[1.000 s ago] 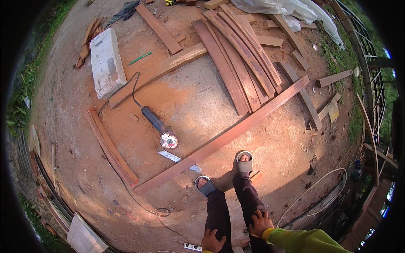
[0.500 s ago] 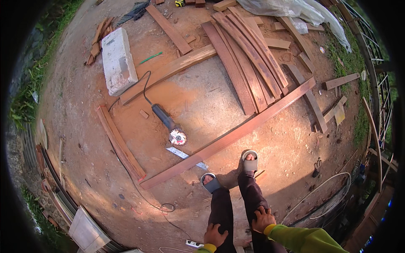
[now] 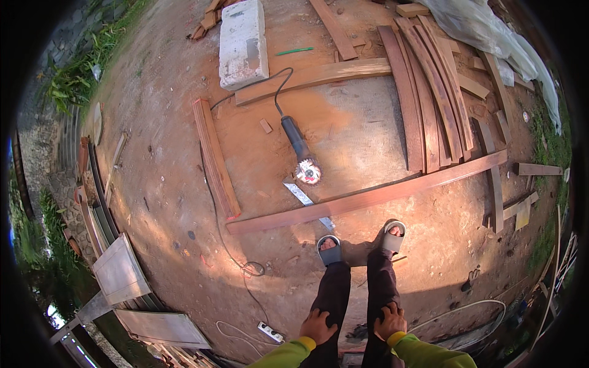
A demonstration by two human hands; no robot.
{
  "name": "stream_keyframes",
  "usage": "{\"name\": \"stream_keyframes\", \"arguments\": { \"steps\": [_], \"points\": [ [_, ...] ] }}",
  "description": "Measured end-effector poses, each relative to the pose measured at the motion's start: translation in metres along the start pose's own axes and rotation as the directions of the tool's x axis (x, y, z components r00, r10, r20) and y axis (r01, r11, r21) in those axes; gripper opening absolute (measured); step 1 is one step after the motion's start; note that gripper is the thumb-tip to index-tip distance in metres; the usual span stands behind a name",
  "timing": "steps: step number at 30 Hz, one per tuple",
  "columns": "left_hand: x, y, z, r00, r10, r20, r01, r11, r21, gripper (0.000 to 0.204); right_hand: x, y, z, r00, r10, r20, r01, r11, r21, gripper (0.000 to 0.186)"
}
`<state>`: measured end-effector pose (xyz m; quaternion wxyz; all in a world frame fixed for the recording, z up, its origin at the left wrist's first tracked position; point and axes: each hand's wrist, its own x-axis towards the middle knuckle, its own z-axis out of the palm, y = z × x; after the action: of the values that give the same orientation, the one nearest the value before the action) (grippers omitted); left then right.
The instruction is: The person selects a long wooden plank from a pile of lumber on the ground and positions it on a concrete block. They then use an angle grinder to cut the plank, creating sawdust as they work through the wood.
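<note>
My left hand [image 3: 319,327] rests on my left leg, and my right hand [image 3: 390,321] lies on my right leg, its fingers spread over the dark trousers. Both hands are open and hold nothing. Beyond my sandalled feet a long reddish wooden beam [image 3: 368,195] lies across the ground. A metal ruler or square [image 3: 300,196] sticks out from under it. Just past the ruler an angle grinder [image 3: 296,138] with a toothed disc lies on sawdust-covered ground, its cord running to the far side.
Several planks [image 3: 423,92] lean side by side at the far right. A white block [image 3: 243,46] and a green pencil [image 3: 294,51] lie farther off. A short beam [image 3: 216,159] lies at the left; a power strip [image 3: 270,332] is near my left hand. Plastic sheeting [image 3: 491,37] covers the far right.
My view has turned to the left, so the beam, grinder and planks appear farther right. Both hands stay on my legs.
</note>
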<state>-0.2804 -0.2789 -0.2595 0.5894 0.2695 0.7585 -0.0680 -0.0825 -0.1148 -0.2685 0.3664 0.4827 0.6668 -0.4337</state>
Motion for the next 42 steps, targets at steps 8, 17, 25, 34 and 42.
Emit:
{"name": "stream_keyframes", "arguments": {
  "steps": [8,17,25,34,42],
  "points": [
    [-0.002,0.001,0.002,0.999,0.03,-0.011,-0.03,0.999,0.027,0.056,-0.005,0.002,0.002,1.0,0.0,-0.017,0.0,1.0,-0.022,0.043],
    [0.0,-0.004,0.012,0.993,0.039,-0.109,-0.04,0.999,-0.008,0.052,-0.003,0.004,0.006,0.999,0.009,-0.031,-0.011,0.999,-0.043,0.044],
    [-0.002,-0.008,0.008,0.996,0.033,-0.08,-0.035,0.999,-0.024,0.052,-0.005,-0.003,0.009,0.998,-0.004,-0.061,0.001,0.999,-0.053,0.043],
    [0.0,-0.002,0.0,0.999,0.008,-0.038,-0.009,1.0,-0.026,0.054,-0.002,-0.003,0.005,0.997,-0.009,-0.08,0.004,0.998,-0.064,0.043],
    [0.001,-0.008,0.0,0.993,0.03,-0.118,-0.031,1.0,-0.005,0.054,0.0,-0.012,-0.008,0.999,-0.017,-0.049,0.013,0.996,-0.087,0.042]
  ]
}}
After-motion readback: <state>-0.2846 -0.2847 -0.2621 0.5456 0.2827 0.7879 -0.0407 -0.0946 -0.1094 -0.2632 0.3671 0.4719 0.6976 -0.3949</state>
